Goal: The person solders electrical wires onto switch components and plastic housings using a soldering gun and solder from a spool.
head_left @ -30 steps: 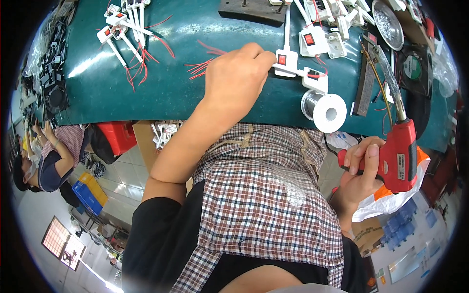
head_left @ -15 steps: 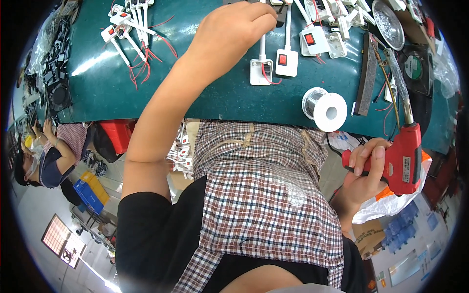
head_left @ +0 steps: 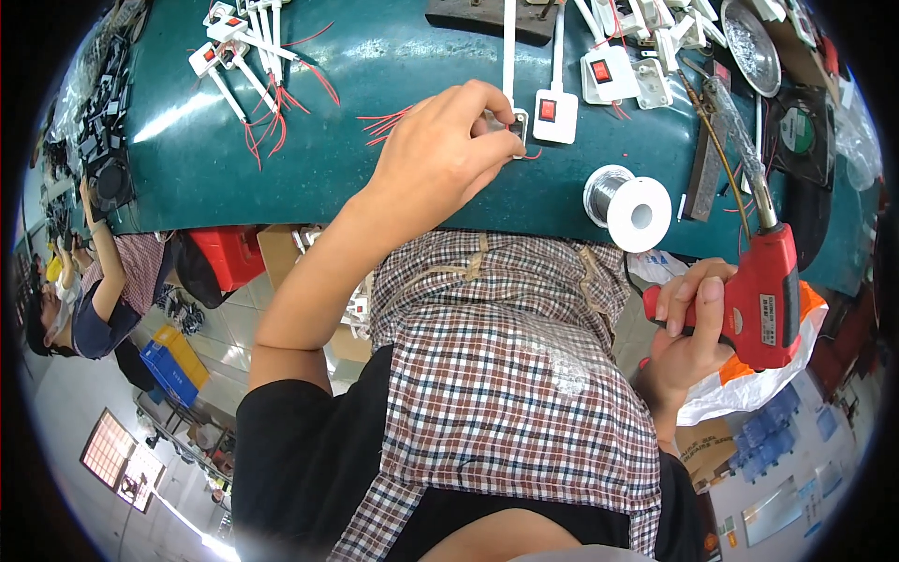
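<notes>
My left hand (head_left: 448, 150) is bent over the left side of an open white switch housing (head_left: 521, 131) on a white stem. Its thumb and forefinger are brought together at the housing, and what lies between them is hidden. A red wire end shows below the fingertips. Several red wires (head_left: 382, 122) stick out left of the hand. In my right hand (head_left: 693, 314) is a red soldering gun (head_left: 770, 300), its metal barrel and thin brass-coloured tube pointing up over the table. Beside the open housing lies a closed white one (head_left: 555, 117) with a red switch.
A solder wire spool (head_left: 641, 215) stands near the table's front edge. White switch parts (head_left: 609, 75) lie at the back right, near a metal dish (head_left: 749, 51). A dark block (head_left: 492, 19) is at the back. More wired switches (head_left: 225, 56) lie left. A co-worker (head_left: 89, 309) is far left.
My left hand has come down from the dark block at the back to the open housing. The soldering gun has shifted slightly left, its barrel tilting further left.
</notes>
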The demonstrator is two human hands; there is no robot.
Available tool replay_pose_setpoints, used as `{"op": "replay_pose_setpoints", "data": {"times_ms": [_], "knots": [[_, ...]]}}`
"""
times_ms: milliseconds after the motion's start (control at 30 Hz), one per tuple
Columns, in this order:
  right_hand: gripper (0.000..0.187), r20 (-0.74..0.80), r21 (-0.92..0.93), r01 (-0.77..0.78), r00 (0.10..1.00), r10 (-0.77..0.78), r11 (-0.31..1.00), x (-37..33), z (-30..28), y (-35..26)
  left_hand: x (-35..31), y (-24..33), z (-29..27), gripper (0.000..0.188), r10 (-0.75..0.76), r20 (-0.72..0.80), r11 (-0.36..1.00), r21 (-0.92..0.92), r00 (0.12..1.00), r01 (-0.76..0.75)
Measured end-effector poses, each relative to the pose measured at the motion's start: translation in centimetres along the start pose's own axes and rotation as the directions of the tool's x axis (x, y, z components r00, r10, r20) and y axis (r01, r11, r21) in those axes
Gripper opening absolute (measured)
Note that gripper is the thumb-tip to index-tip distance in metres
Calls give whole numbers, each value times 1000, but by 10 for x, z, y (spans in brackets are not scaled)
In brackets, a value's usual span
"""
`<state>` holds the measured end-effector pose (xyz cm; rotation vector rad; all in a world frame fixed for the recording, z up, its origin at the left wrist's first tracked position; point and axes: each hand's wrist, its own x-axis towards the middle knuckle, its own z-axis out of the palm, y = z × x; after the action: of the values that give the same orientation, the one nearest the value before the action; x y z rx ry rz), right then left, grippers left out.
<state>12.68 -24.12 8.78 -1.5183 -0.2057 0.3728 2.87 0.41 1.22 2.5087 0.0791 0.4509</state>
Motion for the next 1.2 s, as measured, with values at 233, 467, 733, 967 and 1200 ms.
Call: {"op": "replay_pose_setpoints", "data": {"times_ms": [233,467,733,967,1200], "knots": [[11,11,-39,-17,1000,17,999,-6,3,1,1,-2,7,18,1,-64,1000,-17,998,-2],[19,53,-32,-130,990,132,991,-13,-2,2,2,4,11,9,-299,-140,921,-300,944,247],[15,163,-188,-168,966,199,968,-19,0,2,3,16,13,9,-479,-99,787,-489,872,377],[13,165,-203,-184,962,219,962,-21,-2,4,5,18,15,9,-516,-93,753,-522,851,400],[12,186,-196,-217,949,254,956,-23,-2,7,4,19,18,9,-529,-159,762,-522,834,383]]}}
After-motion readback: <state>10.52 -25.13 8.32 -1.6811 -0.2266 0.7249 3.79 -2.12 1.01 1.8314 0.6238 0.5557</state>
